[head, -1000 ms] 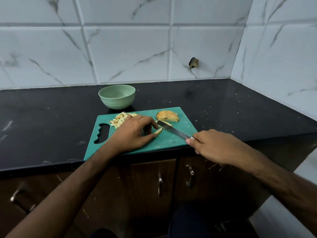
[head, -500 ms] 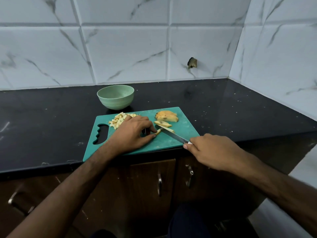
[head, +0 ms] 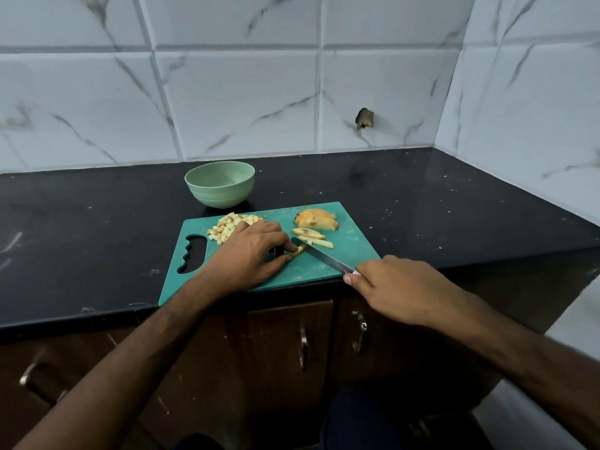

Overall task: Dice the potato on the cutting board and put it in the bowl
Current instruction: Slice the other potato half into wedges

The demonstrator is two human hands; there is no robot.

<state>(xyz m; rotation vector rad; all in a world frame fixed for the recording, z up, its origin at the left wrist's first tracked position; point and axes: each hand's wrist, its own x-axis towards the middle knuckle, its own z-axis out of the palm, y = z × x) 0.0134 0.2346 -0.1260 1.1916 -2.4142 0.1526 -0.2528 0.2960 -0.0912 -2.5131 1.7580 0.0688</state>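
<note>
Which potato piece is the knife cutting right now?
The small strip pinched under the left hand fingertips, with the knife blade on it. The other strip, the slice and the stacked slices lie untouched behind.

L hand (head: 251,251) curled pinching, R hand (head: 394,287) gripping.

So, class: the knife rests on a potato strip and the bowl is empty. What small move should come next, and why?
Probably press the knife down through the strip that the left hand pins. The right hand already grips the handle, with the blade beside the fingertips. Slices are still uncut, so filling the bowl can wait.
</note>
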